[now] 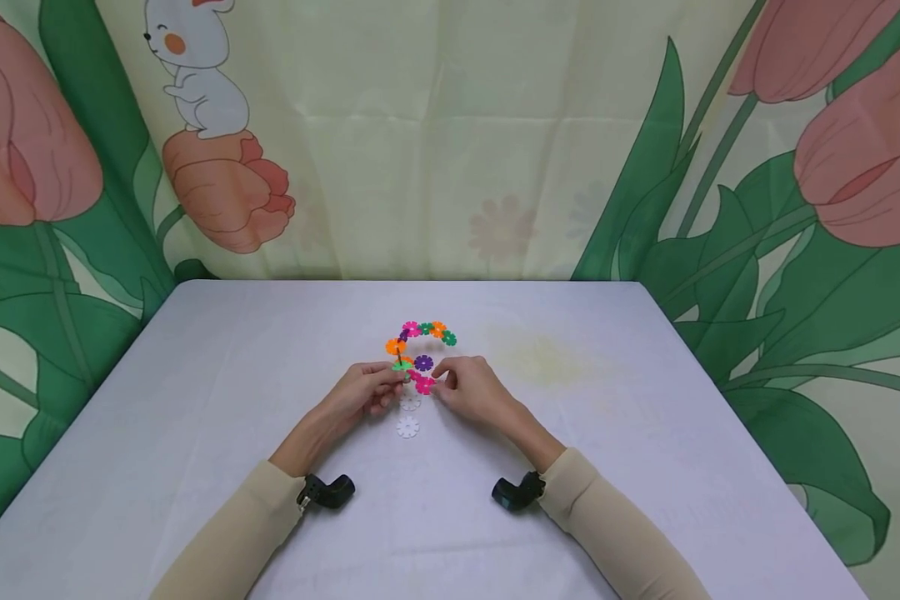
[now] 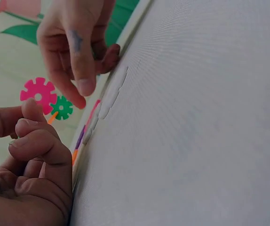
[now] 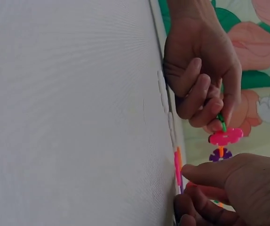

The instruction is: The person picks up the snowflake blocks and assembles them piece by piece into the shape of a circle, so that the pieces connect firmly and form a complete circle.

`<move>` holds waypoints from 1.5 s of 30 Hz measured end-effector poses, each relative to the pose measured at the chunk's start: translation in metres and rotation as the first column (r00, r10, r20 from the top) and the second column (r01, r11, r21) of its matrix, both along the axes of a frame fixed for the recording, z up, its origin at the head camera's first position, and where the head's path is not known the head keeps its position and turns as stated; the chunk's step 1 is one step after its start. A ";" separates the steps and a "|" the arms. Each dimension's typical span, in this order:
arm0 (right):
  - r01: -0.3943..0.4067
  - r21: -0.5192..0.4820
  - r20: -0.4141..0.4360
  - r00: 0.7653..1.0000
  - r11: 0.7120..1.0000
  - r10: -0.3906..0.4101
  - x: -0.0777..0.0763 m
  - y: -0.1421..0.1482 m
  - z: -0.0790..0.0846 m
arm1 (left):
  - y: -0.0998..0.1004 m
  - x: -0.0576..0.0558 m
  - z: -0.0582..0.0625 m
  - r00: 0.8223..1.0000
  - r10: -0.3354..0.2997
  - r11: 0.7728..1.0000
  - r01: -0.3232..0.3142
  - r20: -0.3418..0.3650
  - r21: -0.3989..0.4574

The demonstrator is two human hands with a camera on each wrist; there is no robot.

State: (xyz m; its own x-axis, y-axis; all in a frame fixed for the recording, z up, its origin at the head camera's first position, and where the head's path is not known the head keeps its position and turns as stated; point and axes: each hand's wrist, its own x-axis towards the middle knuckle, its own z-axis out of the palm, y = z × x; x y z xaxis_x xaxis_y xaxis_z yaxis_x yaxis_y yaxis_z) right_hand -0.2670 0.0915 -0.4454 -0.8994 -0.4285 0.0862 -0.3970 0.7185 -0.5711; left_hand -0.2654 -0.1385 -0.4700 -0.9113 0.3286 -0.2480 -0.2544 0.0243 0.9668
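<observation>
My left hand (image 1: pixel 363 389) pinches a light green notched disc (image 1: pixel 401 366) between thumb and finger, seen also in the right wrist view. Linked notched discs curve up and away from it: an orange disc (image 1: pixel 396 346), a pink disc (image 1: pixel 412 329) and a green disc (image 1: pixel 449 338) at the far end, with others between. Loose discs lie on the table below, among them a purple disc (image 1: pixel 423 363) and a pink disc (image 1: pixel 425 386). My right hand (image 1: pixel 476 387) reaches down beside that pink disc; its thumb and forefinger stand apart in the left wrist view.
Nearer the front lie two white discs (image 1: pixel 408 427), close to the left fingers. A white cloth covers the table (image 1: pixel 450 533). A printed curtain (image 1: pixel 435 167) hangs behind its back edge. Black wrist cameras (image 1: pixel 517 492) are strapped over both sleeves.
</observation>
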 end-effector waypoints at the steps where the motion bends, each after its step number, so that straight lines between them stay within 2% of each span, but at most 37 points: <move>1: 0.015 0.013 0.021 1.000 1.000 -0.015 0.000 0.000 -0.001 | 0.000 0.000 0.000 1.000 -0.001 1.000 0.001 0.003 0.002; 5: 0.015 0.060 0.053 0.998 0.998 -0.018 -0.003 -0.001 -0.006 | 0.000 0.000 0.001 1.000 -0.007 1.000 0.007 0.006 0.002; 11: -0.022 0.150 0.019 1.000 0.988 0.020 -0.004 -0.004 -0.011 | -0.001 0.001 0.002 1.000 -0.023 1.000 0.023 0.005 0.004; 16: -0.002 0.093 0.036 0.999 0.996 -0.001 -0.003 -0.003 -0.008 | -0.001 0.002 0.002 1.000 -0.024 1.000 0.024 -0.001 0.001; 22: -0.004 0.060 0.141 0.990 0.998 -0.005 -0.006 0.005 0.000 | -0.001 0.002 0.002 1.000 -0.015 1.000 0.015 0.022 -0.001; 24: -0.017 0.044 0.215 0.977 0.999 0.007 -0.007 0.010 0.003 | -0.001 0.002 0.002 0.999 -0.014 1.000 0.014 0.029 0.000; 26: -0.034 0.007 0.303 0.952 0.999 0.030 -0.009 0.015 0.007 | -0.001 0.002 0.002 0.999 -0.014 1.000 0.014 0.033 -0.001; 30: -0.066 -0.124 0.478 0.870 0.990 0.118 -0.012 0.025 0.011 | -0.001 0.001 0.003 0.999 -0.020 1.000 0.020 0.028 -0.007; 33: -0.087 -0.217 0.556 0.808 0.972 0.196 -0.014 0.028 0.013 | -0.001 0.000 0.003 0.999 -0.024 1.000 0.024 0.023 -0.008; 34: -0.090 -0.237 0.568 0.795 0.967 0.213 -0.014 0.028 0.014 | -0.001 0.000 0.003 0.999 -0.027 1.000 0.027 0.022 -0.007; 37: -0.091 -0.278 0.590 0.769 0.956 0.244 -0.013 0.026 0.016 | -0.001 0.000 0.004 0.999 -0.031 1.000 0.031 0.024 -0.005; 45: -0.067 -0.320 0.609 0.749 0.945 0.259 -0.011 0.023 0.015 | -0.002 0.001 0.004 0.999 -0.035 0.999 0.035 0.025 -0.009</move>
